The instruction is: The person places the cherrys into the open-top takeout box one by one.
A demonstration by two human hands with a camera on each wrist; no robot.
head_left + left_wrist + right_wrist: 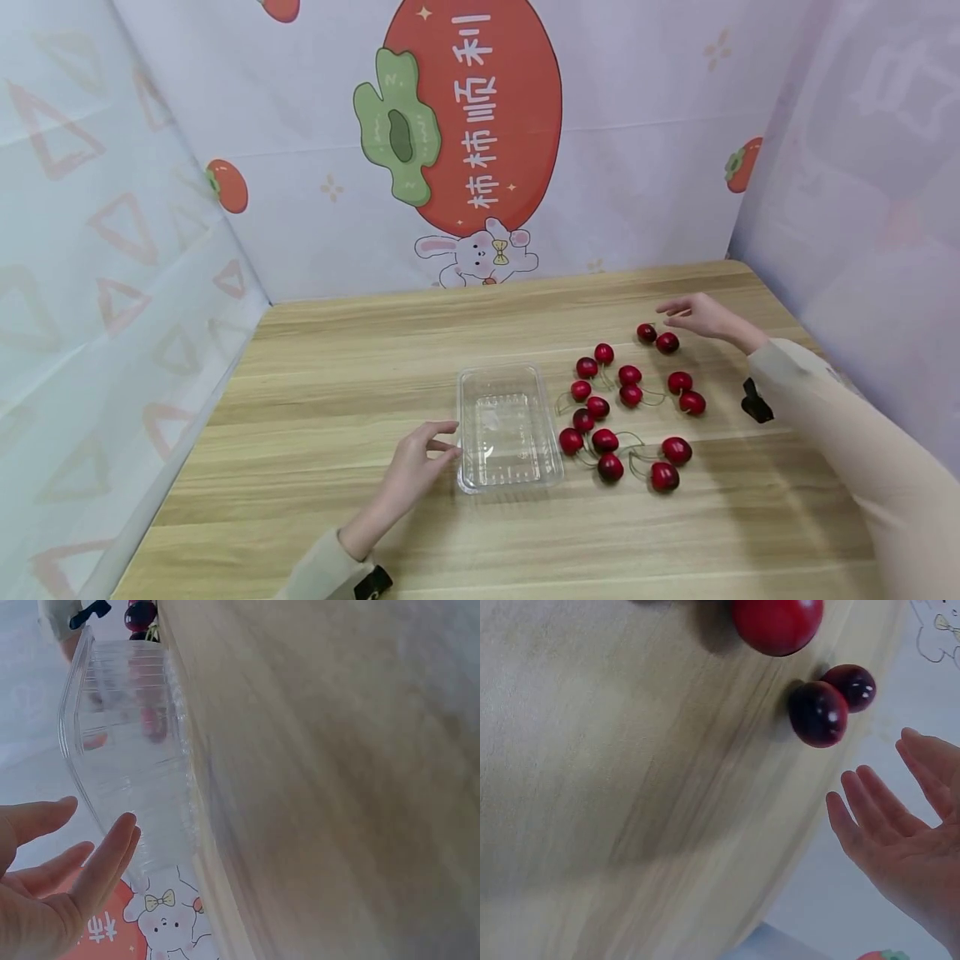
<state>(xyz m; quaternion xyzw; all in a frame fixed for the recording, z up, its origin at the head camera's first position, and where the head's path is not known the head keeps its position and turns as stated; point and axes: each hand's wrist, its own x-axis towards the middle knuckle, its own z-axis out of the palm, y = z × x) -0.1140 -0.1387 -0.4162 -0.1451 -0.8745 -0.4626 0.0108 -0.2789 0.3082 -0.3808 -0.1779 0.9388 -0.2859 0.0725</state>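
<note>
A clear plastic box (504,442) without a lid stands on the wooden table. By its left wall is my left hand (416,467), thumb and fingers spread, the fingertips close to the rim; whether they touch it I cannot tell. My right hand (701,318) hovers at the back right with its fingers extended, holding nothing. Just below and in front of it lies a pair of dark red cherries (667,342), also seen as cherries (819,714) in the right wrist view. Several more stemmed cherries (630,395) are scattered, mostly in pairs, to the box's right.
The wooden table (322,383) ends at a printed backdrop (637,167) with a big persimmon and a rabbit. White patterned cloth hangs along the left side (112,275) and the right side (862,183). The nearest cherries (572,441) lie right beside the box's right wall.
</note>
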